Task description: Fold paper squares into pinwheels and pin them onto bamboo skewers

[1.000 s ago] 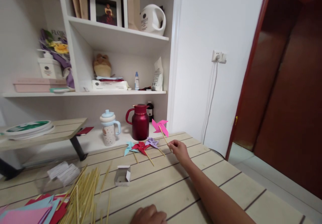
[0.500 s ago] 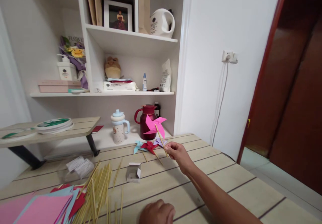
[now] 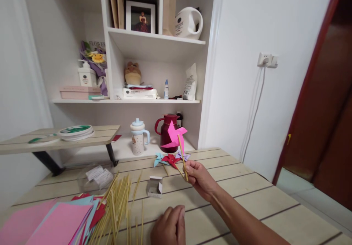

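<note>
A pink paper pinwheel point(image 3: 175, 136) on a thin wooden stick is held upright, slightly tilted, in front of the maroon jug. My right hand point(image 3: 200, 179) pinches the lower part of that stick between thumb and fingers. My left hand point(image 3: 169, 226) rests on the table at the bottom, curled into a loose fist, with nothing visible in it. Beyond my right hand lie a light blue pinwheel point(image 3: 159, 159), a red pinwheel point(image 3: 171, 160) and a purple pinwheel point(image 3: 184, 156). Left of them is a small open white box point(image 3: 154, 187).
A pile of wooden sticks point(image 3: 117, 204) and stacked coloured paper point(image 3: 59, 225) lie at the left. Behind them is a clear container with white packets point(image 3: 99, 178). A low stand point(image 3: 106, 136) carries tape rolls. A cup point(image 3: 138, 142) and a maroon jug point(image 3: 166, 129) stand beneath the shelf.
The pinwheel's blades have turned, and my right hand has come slightly lower and nearer. My left hand has shifted a little, still curled. The view has swung slightly left.
</note>
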The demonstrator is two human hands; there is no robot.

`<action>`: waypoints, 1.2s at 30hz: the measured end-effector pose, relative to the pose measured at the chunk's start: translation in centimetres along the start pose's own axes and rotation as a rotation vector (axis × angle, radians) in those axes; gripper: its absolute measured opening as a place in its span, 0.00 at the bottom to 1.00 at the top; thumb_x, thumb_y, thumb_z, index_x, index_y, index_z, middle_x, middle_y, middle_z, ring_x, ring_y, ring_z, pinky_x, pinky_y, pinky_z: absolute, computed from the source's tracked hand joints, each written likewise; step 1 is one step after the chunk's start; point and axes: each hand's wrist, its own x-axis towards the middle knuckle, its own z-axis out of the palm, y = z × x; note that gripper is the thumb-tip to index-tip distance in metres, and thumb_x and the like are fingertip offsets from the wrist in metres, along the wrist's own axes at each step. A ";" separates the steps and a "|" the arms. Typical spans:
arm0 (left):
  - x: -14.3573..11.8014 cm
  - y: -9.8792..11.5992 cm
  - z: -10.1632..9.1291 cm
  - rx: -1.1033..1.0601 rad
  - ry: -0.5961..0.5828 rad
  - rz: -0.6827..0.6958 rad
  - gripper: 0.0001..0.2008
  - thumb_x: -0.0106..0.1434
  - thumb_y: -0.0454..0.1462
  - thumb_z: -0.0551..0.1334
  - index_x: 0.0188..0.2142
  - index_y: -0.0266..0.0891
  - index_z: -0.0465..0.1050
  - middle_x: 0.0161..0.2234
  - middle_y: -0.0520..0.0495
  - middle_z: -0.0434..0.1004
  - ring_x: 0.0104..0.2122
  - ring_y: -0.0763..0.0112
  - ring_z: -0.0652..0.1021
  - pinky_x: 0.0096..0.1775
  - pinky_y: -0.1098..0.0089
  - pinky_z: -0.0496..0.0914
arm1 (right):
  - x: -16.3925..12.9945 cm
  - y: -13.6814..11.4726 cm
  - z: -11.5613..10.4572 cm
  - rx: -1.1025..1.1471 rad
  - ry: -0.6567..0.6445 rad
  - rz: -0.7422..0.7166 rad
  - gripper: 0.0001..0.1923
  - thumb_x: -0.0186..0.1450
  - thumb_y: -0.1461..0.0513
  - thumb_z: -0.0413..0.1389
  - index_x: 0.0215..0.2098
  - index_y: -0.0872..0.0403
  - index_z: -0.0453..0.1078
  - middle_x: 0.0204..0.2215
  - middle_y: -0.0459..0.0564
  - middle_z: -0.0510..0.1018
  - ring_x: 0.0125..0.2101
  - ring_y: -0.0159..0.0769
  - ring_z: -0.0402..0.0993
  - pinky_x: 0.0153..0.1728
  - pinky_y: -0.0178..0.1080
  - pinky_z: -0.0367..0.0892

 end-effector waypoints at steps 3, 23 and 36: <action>0.1 0.3 0.0 -0.099 0.041 -0.100 0.18 0.72 0.45 0.50 0.39 0.47 0.79 0.27 0.48 0.80 0.25 0.68 0.79 0.28 0.72 0.68 | -0.2 0.1 0.5 0.001 -0.027 0.006 0.23 0.53 0.47 0.68 0.23 0.53 0.64 0.16 0.36 0.56 0.17 0.23 0.44 0.20 0.34 0.40; 5.9 4.9 -4.3 -0.588 0.062 -0.668 0.17 0.58 0.50 0.65 0.38 0.39 0.80 0.39 0.42 0.75 0.36 0.61 0.77 0.40 0.62 0.71 | -7.2 -3.1 0.9 -0.782 0.287 -0.225 0.08 0.58 0.59 0.63 0.24 0.53 0.73 0.23 0.47 0.74 0.26 0.37 0.65 0.29 0.38 0.57; 6.2 10.1 -7.4 -0.792 0.138 -0.882 0.19 0.56 0.47 0.69 0.40 0.36 0.79 0.43 0.37 0.81 0.44 0.56 0.79 0.47 0.58 0.71 | -11.7 -2.7 6.0 -0.857 0.417 -0.376 0.13 0.65 0.54 0.59 0.26 0.51 0.71 0.24 0.49 0.75 0.26 0.38 0.68 0.28 0.39 0.61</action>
